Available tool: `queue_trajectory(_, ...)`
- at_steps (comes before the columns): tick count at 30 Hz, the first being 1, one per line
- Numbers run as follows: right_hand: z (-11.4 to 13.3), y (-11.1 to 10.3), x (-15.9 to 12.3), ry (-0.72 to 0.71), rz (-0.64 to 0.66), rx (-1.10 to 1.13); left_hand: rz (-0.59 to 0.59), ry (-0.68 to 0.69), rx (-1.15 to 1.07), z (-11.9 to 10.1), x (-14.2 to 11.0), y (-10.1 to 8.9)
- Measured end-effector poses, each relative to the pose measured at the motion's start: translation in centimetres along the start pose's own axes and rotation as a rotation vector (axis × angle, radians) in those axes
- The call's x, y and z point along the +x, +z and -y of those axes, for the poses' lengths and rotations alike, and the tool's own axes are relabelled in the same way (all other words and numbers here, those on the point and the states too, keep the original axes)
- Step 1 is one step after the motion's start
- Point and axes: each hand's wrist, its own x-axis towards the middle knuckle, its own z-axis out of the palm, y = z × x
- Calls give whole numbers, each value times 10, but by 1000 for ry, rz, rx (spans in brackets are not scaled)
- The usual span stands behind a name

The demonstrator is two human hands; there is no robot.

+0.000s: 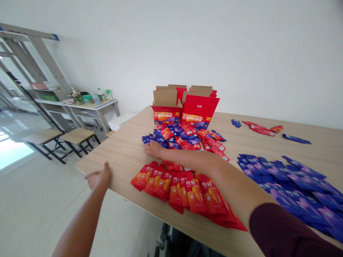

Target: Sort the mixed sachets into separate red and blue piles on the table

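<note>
My left hand (99,175) is at the near left edge of the wooden table (120,157), thumb raised and fingers stretched outward, holding nothing visible. My right arm reaches across the table. My right hand (153,149) touches the left side of a mixed pile of blue pouches (158,138) and red pouches (189,129). Its fingers are curled together, and what they hold, if anything, is hidden. In front of my right forearm, red pouches (197,194) lie overlapped in a fanned row along the near edge.
Open red cartons (199,114) with raised flaps stand behind the pile. Rows of blue pouches (292,192) lie at the right. Several loose red pouches (258,128) are farther back. Stools (77,135) and a side desk (93,105) stand at the left.
</note>
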Motion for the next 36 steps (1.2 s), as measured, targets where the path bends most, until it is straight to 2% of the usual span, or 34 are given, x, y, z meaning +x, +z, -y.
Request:
queue_trajectory(2, -6, -2, -6, 0, -18, 13, -11, -105, 16, -4, -4, -2)
queue_trajectory(3, -8, -4, -10, 4, -24, 24, -8, -117, 19, -6, -6, -3)
queue_trajectory(9, -12, -14, -26, 60, -29, 79, -19, -124, 5, -10, -8, -5)
queue_trajectory(19, -4, -21, -29, 115, -110, 212, -22, -135, -10, -9, -6, -3)
queue_trajectory(29, 7, -3, -37, 259, -142, 376, -21, -114, -30, -11, -12, -7)
queue_trajectory(31, 6, 4, -35, 283, -160, 469, -29, -117, -31, -12, -13, -7)
queue_trajectory(36, 1, 21, -22, 345, -301, 753, -16, -124, -23, -12, -12, -7)
